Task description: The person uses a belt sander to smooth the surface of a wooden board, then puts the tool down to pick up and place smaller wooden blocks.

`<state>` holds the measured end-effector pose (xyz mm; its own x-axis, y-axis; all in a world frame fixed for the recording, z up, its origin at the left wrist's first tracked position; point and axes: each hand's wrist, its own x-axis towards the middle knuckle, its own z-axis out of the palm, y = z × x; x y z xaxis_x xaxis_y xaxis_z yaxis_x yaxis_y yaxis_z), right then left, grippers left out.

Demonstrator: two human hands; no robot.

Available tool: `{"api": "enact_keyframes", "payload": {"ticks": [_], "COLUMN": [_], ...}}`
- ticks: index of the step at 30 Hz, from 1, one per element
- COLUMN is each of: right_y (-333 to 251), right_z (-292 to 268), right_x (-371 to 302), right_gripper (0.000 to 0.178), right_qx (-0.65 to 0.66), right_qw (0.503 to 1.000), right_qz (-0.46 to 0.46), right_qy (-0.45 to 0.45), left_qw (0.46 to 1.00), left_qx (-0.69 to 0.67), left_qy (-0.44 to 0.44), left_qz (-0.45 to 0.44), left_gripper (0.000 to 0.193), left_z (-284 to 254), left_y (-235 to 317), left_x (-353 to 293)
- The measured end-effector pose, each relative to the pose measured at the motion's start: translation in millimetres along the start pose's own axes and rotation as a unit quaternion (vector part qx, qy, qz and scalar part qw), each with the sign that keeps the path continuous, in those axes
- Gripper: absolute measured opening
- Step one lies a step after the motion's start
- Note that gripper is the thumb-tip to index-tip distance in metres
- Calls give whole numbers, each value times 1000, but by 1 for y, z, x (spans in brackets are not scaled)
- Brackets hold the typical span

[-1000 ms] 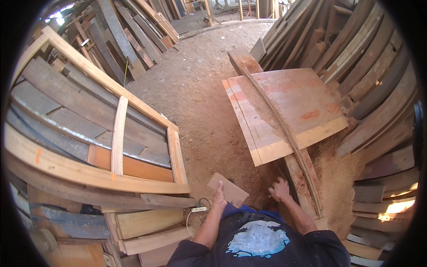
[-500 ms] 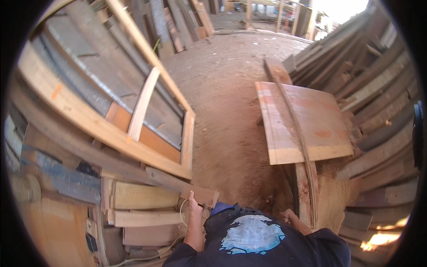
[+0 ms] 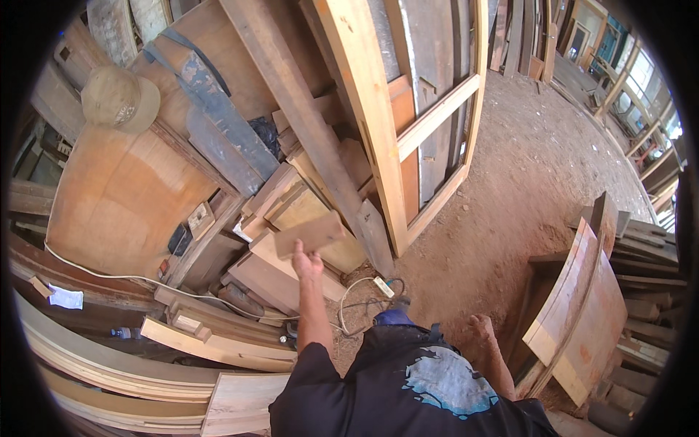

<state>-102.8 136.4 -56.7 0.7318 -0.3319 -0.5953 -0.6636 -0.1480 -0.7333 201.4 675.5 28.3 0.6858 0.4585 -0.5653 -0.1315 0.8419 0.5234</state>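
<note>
A short, flat wooden board [image 3: 320, 230] is in my left hand [image 3: 309, 264], gripped at its near edge with the arm stretched forward. The board is over a stack of wood pieces [image 3: 331, 255] on my left; whether it touches them I cannot tell. My right hand [image 3: 481, 327] hangs low by my right side with its fingers curled and nothing visible in them. Close to its right, a wide wooden panel [image 3: 582, 306] is tilted, with a long narrow strip of wood along it.
A tall pale wooden frame [image 3: 378, 131] leans ahead, with a long dark plank [image 3: 302, 131] beside it. A white power strip [image 3: 383, 287] and its cable lie near my feet. A cap [image 3: 120, 98] rests at the far left. Dirt floor [image 3: 524, 153] stretches ahead to the right.
My view has swung to the left. The board in my left hand has moved from beside the frame's lower corner to over the stacked wood. My right hand stays low at my side.
</note>
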Motion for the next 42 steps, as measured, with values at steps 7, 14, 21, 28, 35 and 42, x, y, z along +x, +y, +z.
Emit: {"api": "enact_keyframes", "payload": {"ticks": [7,14,21,28,35,42], "right_y": [-2,34,35,63,55,165], "right_z": [22,-18,-1,34,17,-3], "right_x": [15,-42,-65,-61,-113,-196], "right_gripper": [33,20,32,46,47,39], "right_qx": [-179,9,-141,-70,3,43], "right_qw": [983,977,966,975,975,927], "right_qz": [-9,197,182,152,168,228], "right_qy": [-31,76,117,147,144,295], "left_qw": [990,984,984,706,277,265], "left_qx": [-76,134,176,566,644,763], "left_qy": [-21,94,15,-108,-645,-571], "left_qz": [116,-74,3,-411,-303,-143], "left_gripper": [44,43,43,33,36,43], "left_z": [84,98,14,-98,-129,-60], "left_y": [91,35,14,-178,-339,-414], "left_x": [144,252,251,105,-69,-147]}}
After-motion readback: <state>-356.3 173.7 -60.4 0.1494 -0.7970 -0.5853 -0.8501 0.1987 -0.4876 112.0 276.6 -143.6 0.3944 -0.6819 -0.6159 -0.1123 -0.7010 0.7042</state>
